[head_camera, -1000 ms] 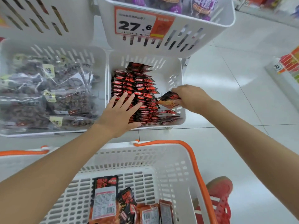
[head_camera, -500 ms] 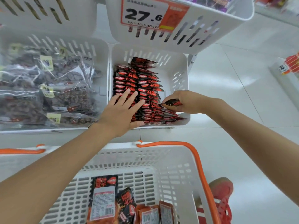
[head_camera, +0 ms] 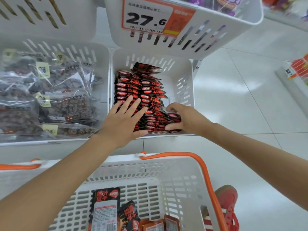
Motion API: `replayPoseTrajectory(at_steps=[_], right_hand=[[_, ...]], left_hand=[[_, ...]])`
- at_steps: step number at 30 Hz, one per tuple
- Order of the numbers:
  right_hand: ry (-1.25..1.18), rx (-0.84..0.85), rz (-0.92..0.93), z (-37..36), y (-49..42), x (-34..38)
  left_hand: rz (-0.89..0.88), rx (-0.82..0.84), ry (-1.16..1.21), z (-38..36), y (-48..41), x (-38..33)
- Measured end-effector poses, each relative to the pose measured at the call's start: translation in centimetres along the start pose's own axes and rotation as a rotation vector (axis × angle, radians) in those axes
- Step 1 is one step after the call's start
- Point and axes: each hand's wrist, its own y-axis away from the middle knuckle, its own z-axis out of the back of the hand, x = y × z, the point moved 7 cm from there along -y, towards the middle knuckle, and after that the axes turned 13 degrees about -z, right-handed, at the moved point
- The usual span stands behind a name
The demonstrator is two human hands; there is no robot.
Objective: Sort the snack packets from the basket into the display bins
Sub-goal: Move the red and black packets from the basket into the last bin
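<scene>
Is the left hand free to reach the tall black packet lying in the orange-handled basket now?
Probably yes. The left hand rests flat on the red packets and holds nothing, and the black packet lies exposed in the open basket, below that arm.

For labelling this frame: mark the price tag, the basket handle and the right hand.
price tag (head_camera: 146, 20), head view, on the printed 27.6
basket handle (head_camera: 166, 155), head view, on its orange top run
right hand (head_camera: 188, 117), head view, on its back

A white-and-orange price tag (head_camera: 146, 19) reads 27.6. Pale, glossy floor tiles (head_camera: 241, 100) spread out on the right. A red shoe (head_camera: 227, 200) stands on them at bottom right.
</scene>
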Motion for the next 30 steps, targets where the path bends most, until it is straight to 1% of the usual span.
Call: replayPoseTrajectory(at_steps=[2,7,9,11,14,17,20,22,24,26,28,30], right_hand=[[0.022,0.001,0.048,-0.6,0.1,0.5],[0.167,-0.015,0.043,-0.4,-0.7,0.8],[0.146,0.014,0.057,0.0,-0.1,1.3],[0.075,0.110,0.015,0.3,0.0,0.9],[0.009,0.222,-0.111,1.1,-0.6,-0.8],[0.008,0.212,-0.145,1.1,-1.2,-1.0],[-0.021,0.164,-0.124,0.9,-1.2,-0.7],[-0.049,0.113,-0.140,1.3,-0.6,-0.9],[-0.099,-0.021,-0.153,2.1,0.8,-0.7],[-0.202,-0.219,-0.103,3.2,3.1,1.0],[-0.343,-0.385,-0.023,3.7,6.2,3.3],[-0.464,-0.472,0.042,3.3,9.6,6.1]], left_hand=[[0.003,0.005,-0.008,-0.1,0.0,0.1],[0.001,0.000,-0.004,-0.1,0.0,0.0],[0.001,-0.010,0.004,-0.1,0.0,0.1],[0.001,-0.007,0.003,-0.2,0.0,0.2],[0.000,0.006,-0.003,-0.4,-0.1,0.2],[-0.007,-0.016,0.003,-0.3,0.0,0.2],[-0.009,-0.004,-0.005,-0.4,-0.1,0.2],[-0.005,-0.007,0.043,-0.2,-0.1,0.3],[0.014,-0.021,0.205,0.3,0.0,0.3],[0.033,-0.065,0.434,1.3,0.3,-0.2],[0.023,-0.147,0.618,3.0,1.5,-1.3],[0.008,-0.288,0.674,5.3,4.3,-2.4]])
